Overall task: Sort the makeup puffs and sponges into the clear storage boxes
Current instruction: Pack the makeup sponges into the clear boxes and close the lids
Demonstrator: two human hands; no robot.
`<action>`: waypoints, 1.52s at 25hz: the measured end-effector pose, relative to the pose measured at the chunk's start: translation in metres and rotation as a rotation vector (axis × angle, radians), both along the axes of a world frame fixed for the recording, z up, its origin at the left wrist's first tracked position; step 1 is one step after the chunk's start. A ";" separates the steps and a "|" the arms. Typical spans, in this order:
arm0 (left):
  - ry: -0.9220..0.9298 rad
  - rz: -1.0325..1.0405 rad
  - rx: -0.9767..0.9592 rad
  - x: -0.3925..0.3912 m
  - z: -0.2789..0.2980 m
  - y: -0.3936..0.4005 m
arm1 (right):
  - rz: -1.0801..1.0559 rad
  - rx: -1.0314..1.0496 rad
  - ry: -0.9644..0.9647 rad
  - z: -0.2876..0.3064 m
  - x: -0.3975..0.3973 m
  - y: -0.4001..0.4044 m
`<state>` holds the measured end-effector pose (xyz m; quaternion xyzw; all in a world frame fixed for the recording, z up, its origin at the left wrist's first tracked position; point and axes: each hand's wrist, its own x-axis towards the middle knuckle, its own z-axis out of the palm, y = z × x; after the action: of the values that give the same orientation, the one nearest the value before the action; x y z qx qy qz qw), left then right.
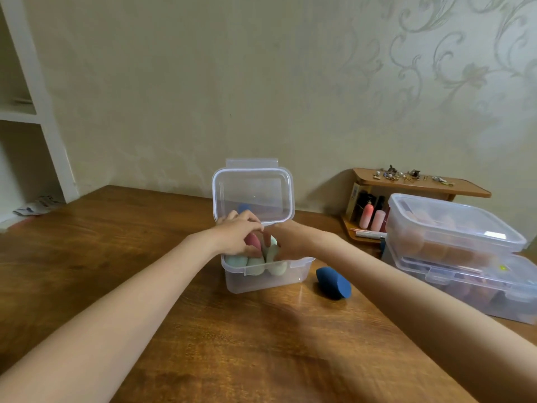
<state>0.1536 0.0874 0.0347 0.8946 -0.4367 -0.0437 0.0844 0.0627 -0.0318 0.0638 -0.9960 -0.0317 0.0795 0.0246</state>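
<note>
Patterned pale wallpaper backs a brown wooden table (145,257), with white shelving at the far left. Near the table's middle stands a small clear box (261,279), its hinged lid (252,196) upright behind it. Both hands reach into the box's open top. The left hand (236,234) has its fingers curled downward among the sponges; a pink sponge (253,241) sits directly under its fingertips, though whether they actually pinch it cannot be told. The right hand (286,238) comes in from the other side, fingers bent down into the box against a pale green sponge (271,251); its grip is hidden too. More green sponges (255,264) lie packed along the near wall of the box, below both hands. A dark blue sponge (334,283) lies on the table just to the right of the box, apart from either hand. Further right, two larger clear lidded boxes (453,242) are stacked, holding tan and brownish puffs. Behind them is a small wooden shelf (421,181) with bottles under it and small trinkets on top.
</note>
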 end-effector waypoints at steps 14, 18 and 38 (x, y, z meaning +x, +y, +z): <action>-0.100 0.019 -0.010 -0.009 -0.002 0.000 | -0.322 0.020 0.020 0.045 -0.033 -0.049; -0.110 0.018 0.016 -0.012 -0.001 -0.001 | -0.377 -0.086 0.339 0.008 -0.060 -0.047; -0.095 -0.013 0.049 -0.012 0.005 0.000 | -0.136 -0.180 -0.098 -0.008 0.004 -0.022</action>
<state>0.1415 0.0877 0.0392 0.8946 -0.4447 -0.0122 0.0414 0.0665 -0.0538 0.0563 -0.9967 0.0420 0.0313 -0.0614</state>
